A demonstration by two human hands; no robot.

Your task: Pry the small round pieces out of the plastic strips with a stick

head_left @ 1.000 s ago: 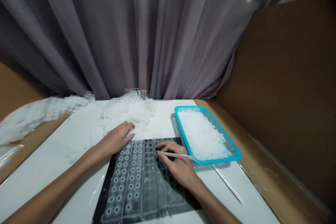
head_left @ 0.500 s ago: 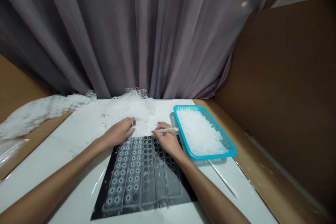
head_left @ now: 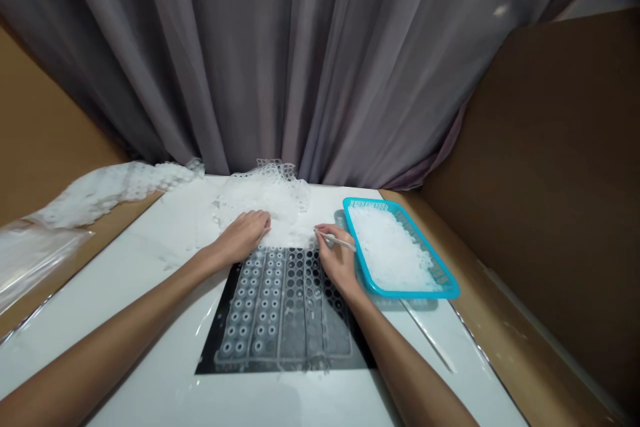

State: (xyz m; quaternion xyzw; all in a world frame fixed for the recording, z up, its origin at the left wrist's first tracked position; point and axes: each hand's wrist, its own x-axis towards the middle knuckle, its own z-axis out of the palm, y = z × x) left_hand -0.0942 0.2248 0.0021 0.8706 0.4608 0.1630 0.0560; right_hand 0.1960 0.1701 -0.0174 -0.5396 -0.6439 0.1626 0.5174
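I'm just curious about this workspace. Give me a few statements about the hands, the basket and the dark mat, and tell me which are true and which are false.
1. The right hand holds a thin white stick. True.
2. The blue basket contains white material. True.
3. The left hand is near the far left corner of the dark mat. True.
4. The basket stands left of the mat. False: it stands to the right.
5. The mat looks plain. False: rows of round shapes show on it.
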